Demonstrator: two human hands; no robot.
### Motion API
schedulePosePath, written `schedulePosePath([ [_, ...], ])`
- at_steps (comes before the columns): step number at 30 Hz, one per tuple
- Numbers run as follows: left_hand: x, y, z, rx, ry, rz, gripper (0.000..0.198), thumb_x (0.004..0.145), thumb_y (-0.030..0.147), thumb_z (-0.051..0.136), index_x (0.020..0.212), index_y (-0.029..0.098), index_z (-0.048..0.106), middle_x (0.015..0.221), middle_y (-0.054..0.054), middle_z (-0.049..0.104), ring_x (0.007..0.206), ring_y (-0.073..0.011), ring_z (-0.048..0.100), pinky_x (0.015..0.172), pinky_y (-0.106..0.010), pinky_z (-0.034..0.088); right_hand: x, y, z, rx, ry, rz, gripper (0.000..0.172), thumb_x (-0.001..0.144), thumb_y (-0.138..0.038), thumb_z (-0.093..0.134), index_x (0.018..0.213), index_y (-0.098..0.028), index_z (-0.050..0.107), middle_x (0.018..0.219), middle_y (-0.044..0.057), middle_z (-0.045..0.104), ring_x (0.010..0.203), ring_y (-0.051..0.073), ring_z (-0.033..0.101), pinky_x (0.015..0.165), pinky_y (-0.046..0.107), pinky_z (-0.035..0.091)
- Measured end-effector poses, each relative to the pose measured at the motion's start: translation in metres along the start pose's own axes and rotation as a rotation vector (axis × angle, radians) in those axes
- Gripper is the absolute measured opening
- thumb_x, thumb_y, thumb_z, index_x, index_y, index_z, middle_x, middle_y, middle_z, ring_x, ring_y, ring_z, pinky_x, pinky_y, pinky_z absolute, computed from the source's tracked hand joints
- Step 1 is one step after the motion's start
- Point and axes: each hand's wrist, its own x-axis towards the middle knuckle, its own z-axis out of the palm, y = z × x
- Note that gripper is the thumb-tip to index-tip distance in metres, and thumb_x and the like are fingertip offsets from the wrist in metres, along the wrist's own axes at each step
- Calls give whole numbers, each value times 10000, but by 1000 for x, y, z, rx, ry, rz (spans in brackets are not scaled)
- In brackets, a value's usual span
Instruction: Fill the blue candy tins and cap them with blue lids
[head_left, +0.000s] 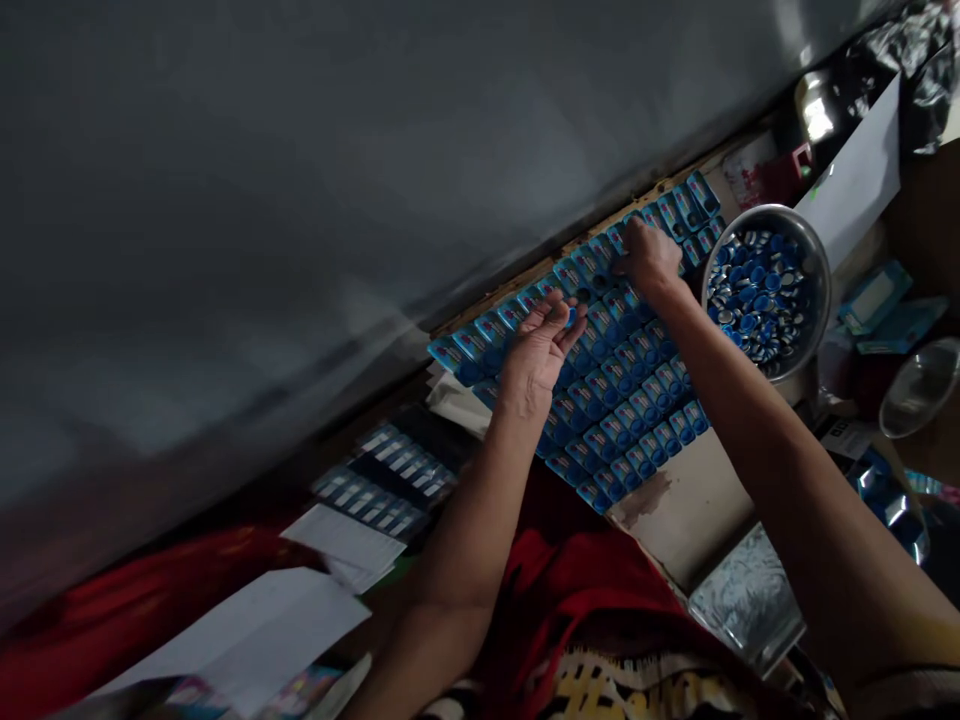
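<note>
Rows of blue printed cards (619,427), many with a round blue piece at the lower end, lie side by side on a pale board (694,500). Over the left part of the back rows is my left hand (538,340), palm turned up, with a small round blue cap (571,317) held at its curled fingers. My right hand (651,252) reaches down to the back row further right. Its fingers are bent together against the cards, and whatever they hold is hidden. Several cards near it show a dark round spot instead of a blue one.
Right of the cards stands a steel bowl (827,300) full of loose blue and silver caps (761,290). A grey wall (300,180) runs along the back edge. White papers (277,630) and dark strip packs (386,480) lie at left; a clear bowl (919,390) sits far right.
</note>
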Motion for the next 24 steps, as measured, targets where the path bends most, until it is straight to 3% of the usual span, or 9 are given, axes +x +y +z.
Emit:
schedulePosePath([
  [4, 0, -5, -6, 55, 16, 0, 210, 868, 86, 871, 1011, 161, 736, 910, -34, 807, 1089, -221, 819, 1140, -405, 601, -58, -13, 8, 190, 97, -250, 292, 931, -131, 625, 1165, -204, 784, 1236, 105, 742, 1100, 264, 682, 1015, 408, 533],
  [7, 0, -7, -21, 120, -9, -14, 325, 859, 122, 894, 1141, 156, 736, 960, -43, 812, 988, -185, 816, 1099, -377, 608, -104, -20, 28, 373, 31, -470, 222, 912, -147, 657, 1062, -212, 807, 1113, 83, 735, 1084, 248, 666, 1006, 365, 522],
  [11, 1, -9, -27, 188, -38, -62, 431, 814, 131, 930, 1193, 161, 727, 989, -33, 816, 912, -154, 806, 1028, -316, 619, -129, -19, 50, 573, -17, -430, 164, 909, -128, 638, 930, -209, 779, 959, 42, 719, 940, 201, 666, 892, 299, 523],
  [14, 0, -11, -17, 202, -40, -57, 301, 876, 184, 894, 1127, 157, 729, 978, -41, 820, 887, -158, 805, 1011, -324, 627, -112, -13, 49, 594, 35, -314, 150, 896, -132, 659, 934, -215, 778, 918, 16, 737, 889, 185, 678, 863, 284, 518],
  [17, -1, -11, -7, 235, -13, 4, 226, 951, 308, 846, 1092, 164, 742, 990, -63, 819, 928, -187, 818, 1027, -362, 626, -77, -10, 40, 436, 149, -142, 169, 917, -139, 652, 962, -208, 799, 998, 45, 776, 949, 212, 708, 920, 325, 531],
  [21, -4, -2, -9, 353, 63, 105, 271, 886, 344, 907, 1054, 191, 759, 1000, -40, 811, 934, -168, 809, 1019, -321, 613, -34, -13, 35, 171, 49, -53, 192, 949, -108, 635, 982, -185, 809, 1106, 118, 810, 1077, 271, 752, 985, 375, 559],
  [24, -7, 5, -18, 410, 78, 145, 295, 841, 336, 932, 1037, 201, 757, 976, -22, 799, 926, -145, 792, 983, -284, 622, -9, -14, 44, 156, 20, -47, 215, 962, -81, 649, 1077, -181, 801, 1144, 148, 818, 1136, 318, 776, 1006, 438, 586],
])
